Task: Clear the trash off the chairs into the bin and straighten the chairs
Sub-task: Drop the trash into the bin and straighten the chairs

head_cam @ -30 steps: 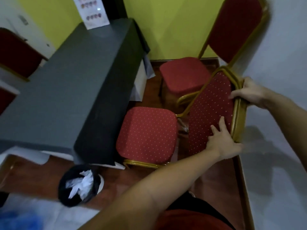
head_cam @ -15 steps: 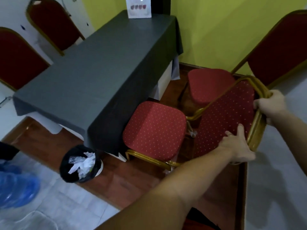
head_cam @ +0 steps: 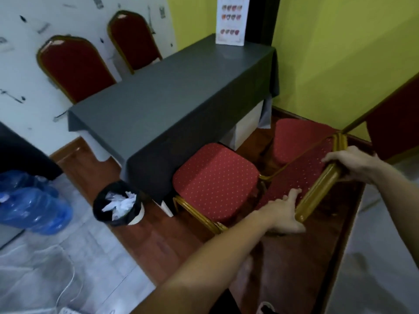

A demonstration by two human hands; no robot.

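A red dotted chair with a gold frame (head_cam: 215, 177) stands with its seat partly under the table's dark cloth. My left hand (head_cam: 285, 211) grips the lower side of its backrest frame, fingers on the red padding. My right hand (head_cam: 353, 164) holds the frame's upper side near the top. A second red chair (head_cam: 294, 137) stands beyond it by the yellow wall. A black-lined bin (head_cam: 118, 203) holding crumpled white trash sits on the floor left of the chair. No trash shows on either seat.
A long table under a dark grey cloth (head_cam: 172, 96) fills the middle, with a white card (head_cam: 231, 19) at its far end. Two more red chairs (head_cam: 74, 66) stand behind it by the white wall. Blue water bottles (head_cam: 31, 205) lie at left.
The view has swung left and pulled back, showing more of the table and far chairs. Both hands have kept their hold on the backrest; the chair sits slightly closer to the table.
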